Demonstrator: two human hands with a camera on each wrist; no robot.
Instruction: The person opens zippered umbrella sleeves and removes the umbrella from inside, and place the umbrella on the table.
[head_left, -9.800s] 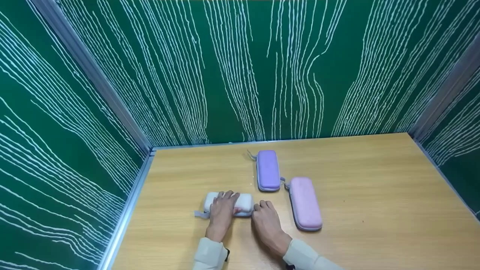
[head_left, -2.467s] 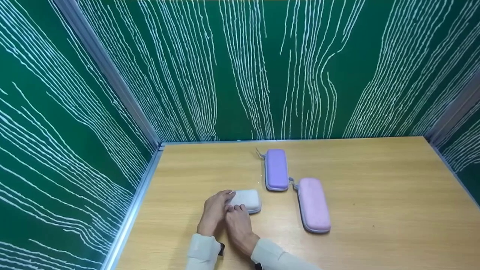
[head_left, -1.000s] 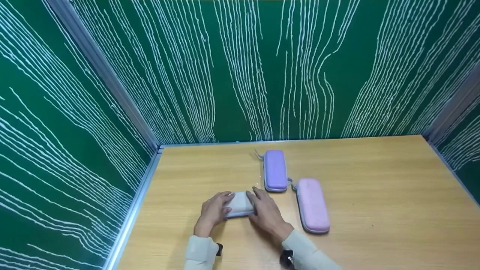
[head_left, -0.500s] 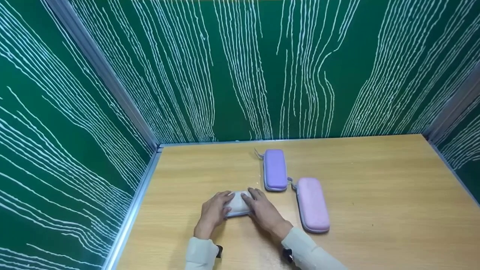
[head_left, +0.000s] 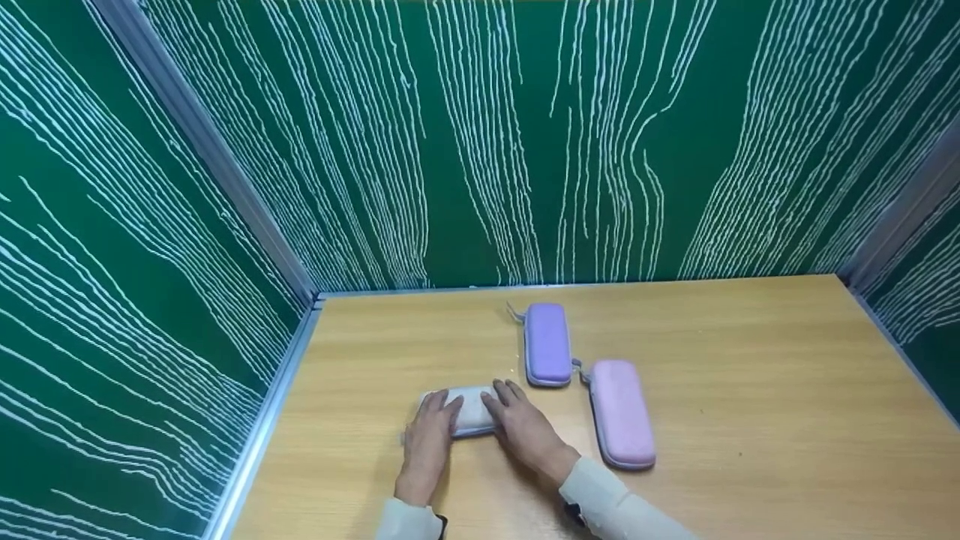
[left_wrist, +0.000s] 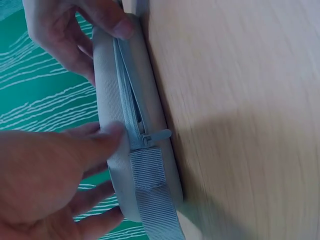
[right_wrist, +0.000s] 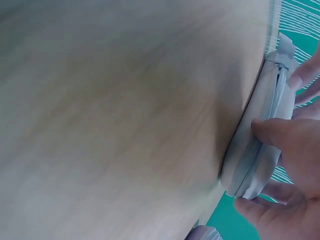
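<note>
A white hard-shell zipper case [head_left: 472, 409] lies flat on the table, crosswise in front of the person. The left hand [head_left: 430, 442] holds its left part, with thumb on the near side and fingers over the top. At the right end the right hand [head_left: 529, 431] grips it between thumb and fingers. In the left wrist view the zipper slider [left_wrist: 145, 140] sits by the grey strap [left_wrist: 156, 190], and a narrow gap shows between the zipper tapes beside it. The case's contents are hidden.
A purple zipper case [head_left: 548, 345] and a pink one [head_left: 622, 415] lie to the right, behind and beside the right hand, their straps pointing left. Green walls [head_left: 480, 142] with white wavy lines enclose the wooden table [head_left: 750, 405] at the back and sides.
The right hand worked at the case's left part 2.5 seconds ago; it now grips the right end. The left hand has since shifted farther over the top, uncovering the left end and strap.
</note>
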